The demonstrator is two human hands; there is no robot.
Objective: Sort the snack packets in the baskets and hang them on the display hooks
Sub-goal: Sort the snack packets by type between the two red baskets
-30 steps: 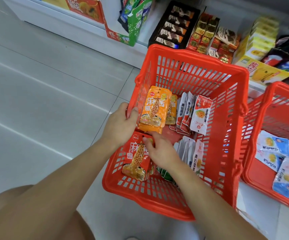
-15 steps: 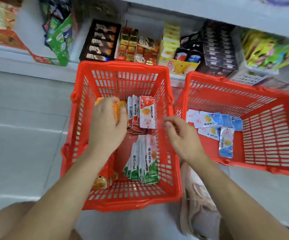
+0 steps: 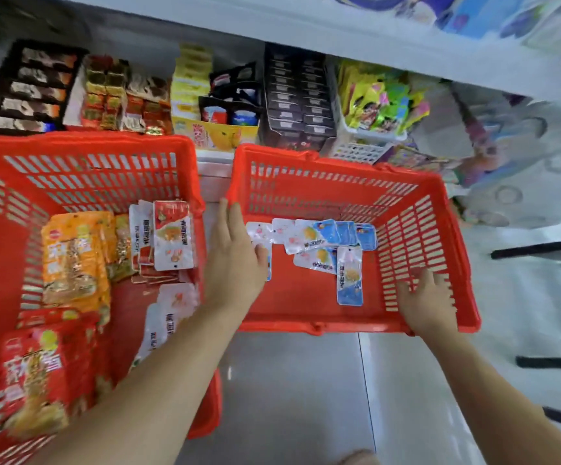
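Fingers (image 3: 231, 226), left hand (image 3: 235, 263): straight, together, moved to red slatted plastic basket's (image 3: 322, 156) left wall; right hand (image 3: 428, 302): spread on right wall. Sorting probably shifts here.

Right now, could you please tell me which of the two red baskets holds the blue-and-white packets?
The basket on the right: blue-and-white packets lie on its floor, whereas the left basket holds orange packets and red-and-white packets.
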